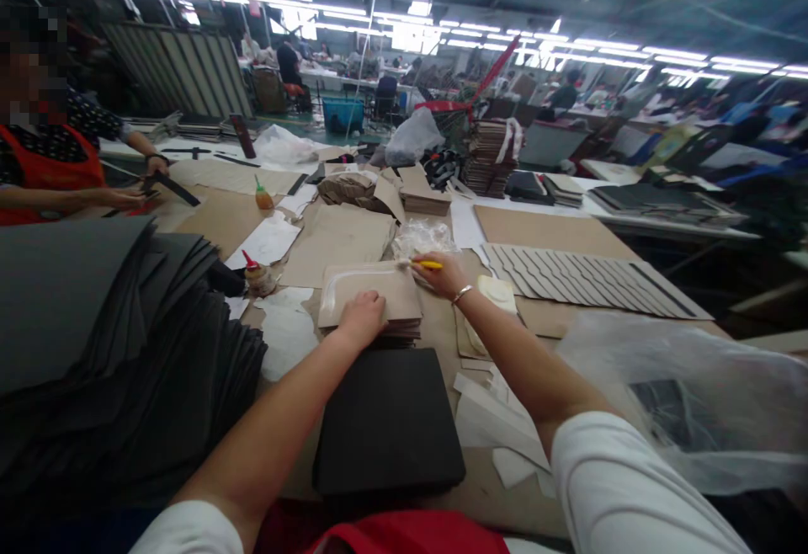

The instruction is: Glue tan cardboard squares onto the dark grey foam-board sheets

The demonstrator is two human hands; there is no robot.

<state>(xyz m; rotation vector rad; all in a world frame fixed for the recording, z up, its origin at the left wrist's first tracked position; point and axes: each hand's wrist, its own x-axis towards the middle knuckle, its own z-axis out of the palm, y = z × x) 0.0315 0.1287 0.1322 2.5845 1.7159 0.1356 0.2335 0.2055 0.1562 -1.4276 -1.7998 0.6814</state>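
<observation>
My left hand (363, 318) lies on the top piece of a stack of tan panels (344, 300), its fingers resting near the middle of the sheet. A whitish curved band runs along the far and left edges of that panel. My right hand (445, 274) is closed around a yellow-handled brush (429, 264), whose pale tip is at the far right corner of the panel. Just below the tan stack, nearer to me, sits a stack of black panels (388, 423).
Dark sheets (69, 301) pile up on the left, beside a red-tipped glue bottle (257, 274). Slatted strips (593, 280) and clear plastic (694, 386) lie on the right. Across the table at left, a person in an orange apron (50, 167) handles black strips.
</observation>
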